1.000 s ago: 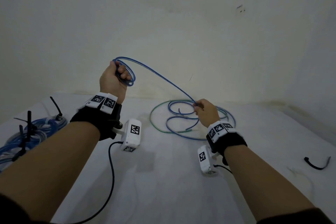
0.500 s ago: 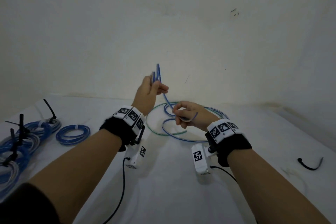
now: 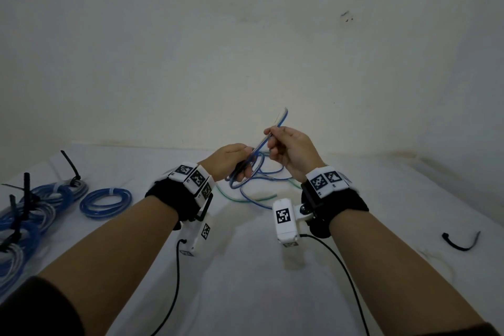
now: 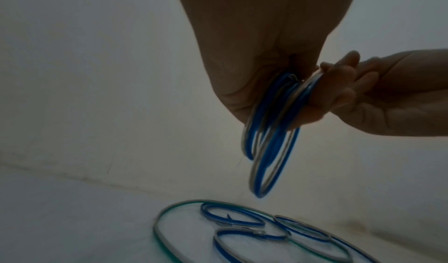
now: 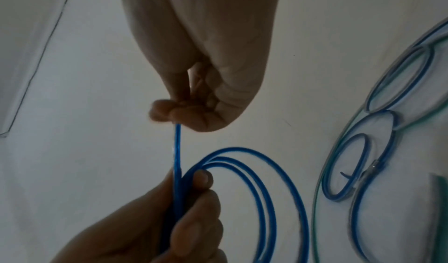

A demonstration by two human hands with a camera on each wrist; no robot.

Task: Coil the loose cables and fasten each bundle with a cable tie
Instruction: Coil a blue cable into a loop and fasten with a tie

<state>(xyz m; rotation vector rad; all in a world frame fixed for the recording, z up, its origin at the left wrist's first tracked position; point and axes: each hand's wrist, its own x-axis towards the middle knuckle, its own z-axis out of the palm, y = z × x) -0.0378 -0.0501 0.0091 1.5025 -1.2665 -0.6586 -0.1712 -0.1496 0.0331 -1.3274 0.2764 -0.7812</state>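
**Both hands on blue cable coil, above loose cables**

Head: left hand [image 3: 231, 162] grips blue coil [image 3: 246, 177], fingers curled round it; right hand [image 3: 293, 151] pinches the strand running up from coil. Loose cables [image 3: 261, 194] on white table [image 3: 245, 281] right behind coil, partly hidden by hands. Tied bundles [image 3: 35, 207] far left of coil; spare cable tie [image 3: 461, 243] far right.

Left wrist: coil [image 4: 269, 148] hangs from fist, loose cables [image 4: 242, 228] below.

Right wrist: fingertips [image 5: 169, 113] clamp strand [image 5: 177, 152]; coil [image 5: 264, 190] below, loose cables [image 5: 363, 161] right.
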